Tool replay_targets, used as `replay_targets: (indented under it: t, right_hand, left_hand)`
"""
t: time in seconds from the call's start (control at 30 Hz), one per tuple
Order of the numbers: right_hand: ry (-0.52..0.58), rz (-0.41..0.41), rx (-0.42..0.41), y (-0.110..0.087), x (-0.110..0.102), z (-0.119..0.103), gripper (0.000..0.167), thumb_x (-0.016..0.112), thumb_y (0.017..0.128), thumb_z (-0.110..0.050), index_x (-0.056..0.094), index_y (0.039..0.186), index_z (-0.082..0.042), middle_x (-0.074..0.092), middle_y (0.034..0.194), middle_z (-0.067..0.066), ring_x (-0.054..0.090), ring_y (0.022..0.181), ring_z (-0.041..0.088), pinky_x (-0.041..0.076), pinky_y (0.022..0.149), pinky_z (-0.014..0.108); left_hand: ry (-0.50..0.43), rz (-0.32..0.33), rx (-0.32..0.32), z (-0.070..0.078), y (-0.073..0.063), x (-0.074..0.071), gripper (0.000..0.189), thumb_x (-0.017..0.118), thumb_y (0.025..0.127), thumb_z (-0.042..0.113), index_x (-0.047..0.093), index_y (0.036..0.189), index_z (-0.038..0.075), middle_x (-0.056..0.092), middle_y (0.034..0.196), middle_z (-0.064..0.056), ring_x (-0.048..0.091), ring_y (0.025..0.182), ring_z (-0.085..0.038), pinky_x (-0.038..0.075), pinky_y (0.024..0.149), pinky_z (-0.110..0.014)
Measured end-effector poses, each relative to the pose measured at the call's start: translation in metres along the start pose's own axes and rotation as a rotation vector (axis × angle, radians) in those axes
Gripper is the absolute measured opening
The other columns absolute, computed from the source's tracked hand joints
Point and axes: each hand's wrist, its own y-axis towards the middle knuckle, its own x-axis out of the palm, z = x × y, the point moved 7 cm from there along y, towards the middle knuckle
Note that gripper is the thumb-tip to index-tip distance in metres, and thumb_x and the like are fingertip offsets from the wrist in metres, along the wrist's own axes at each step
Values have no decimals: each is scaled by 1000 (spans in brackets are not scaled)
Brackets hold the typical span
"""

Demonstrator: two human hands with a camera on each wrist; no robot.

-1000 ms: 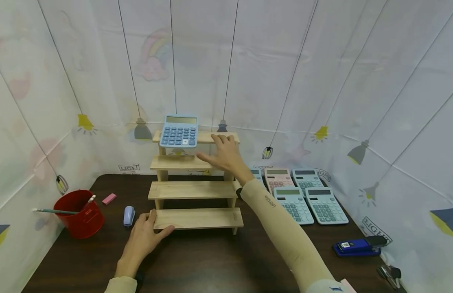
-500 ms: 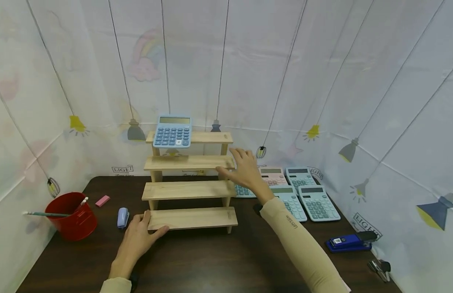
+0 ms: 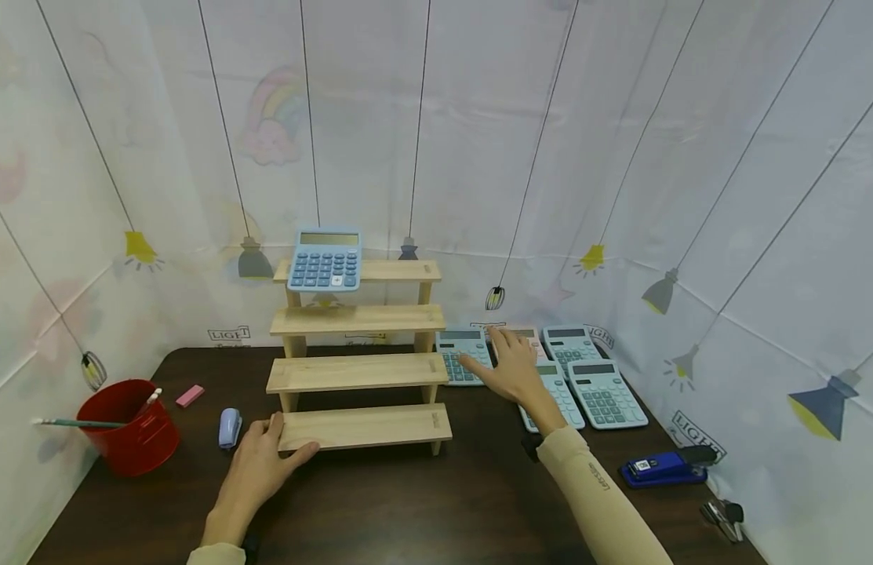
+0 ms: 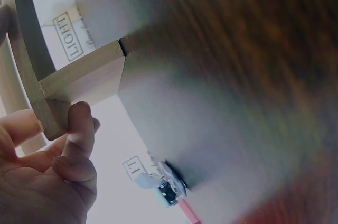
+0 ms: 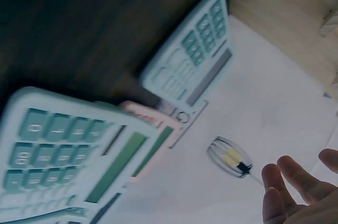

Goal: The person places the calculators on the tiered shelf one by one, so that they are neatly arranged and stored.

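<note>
A four-tier wooden display stand [image 3: 358, 373] stands on the dark table. My left hand [image 3: 256, 471] grips the left end of its lowest step, thumb along the front edge; in the left wrist view, curled fingers [image 4: 79, 129] meet the step's corner. A light blue calculator [image 3: 326, 263] leans upright on the top step's left part. My right hand [image 3: 510, 369], fingers spread and holding nothing, is over the calculators right of the stand. It partly covers a pink calculator [image 3: 531, 339] and overlaps a front mint calculator [image 3: 559, 396]. Another mint calculator [image 5: 193, 52] lies beside the stand.
More mint calculators [image 3: 607, 396] lie at the right. A blue stapler [image 3: 665, 468] and a metal staple remover [image 3: 724, 518] are near the right edge. At left are a red bucket [image 3: 136, 439] with pencils, a pink eraser [image 3: 190, 395] and a small lilac stapler [image 3: 230, 428].
My right hand has moved from the top step rightward and down to the calculators. The left hand stays at the lowest step; the light blue calculator stays on top. The head view has shifted slightly.
</note>
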Motion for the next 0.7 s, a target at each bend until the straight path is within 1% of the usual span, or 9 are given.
replay_targets:
  t: [0.2,0.37,0.53,0.7]
  right_hand:
    - [-23,-29,78,-19,11,32,94,59,88,-68,32,157,-10,36,157,26,28,144,59,19,113,77]
    - [-24,-55,128,-32,15,59,98,58,88,-70,29,158,-7,34,157,29,30,142,59,20,111,78]
    - [-44,-77,158,-41,16,81,98,54,90,-71,27,159,-6,33,156,32,32,140,59,23,108,78]
    - [-38,-89,191,-46,16,98,97,53,91,-70,29,157,-4,32,156,33,31,140,60,23,108,78]
  left_hand:
    - [17,-9,8,-1,-2,0,105,66,84,69,38,149,-10,50,128,-36,59,110,-45,48,97,-61]
    - [19,-10,16,0,-3,0,105,66,85,69,39,148,-10,51,127,-36,59,109,-44,48,96,-61]
    - [21,-9,15,0,-3,0,104,66,85,68,38,149,-10,50,127,-36,60,109,-44,49,95,-60]
    - [23,-8,10,0,-1,0,106,65,85,69,36,150,-9,50,129,-35,60,110,-44,49,95,-61]
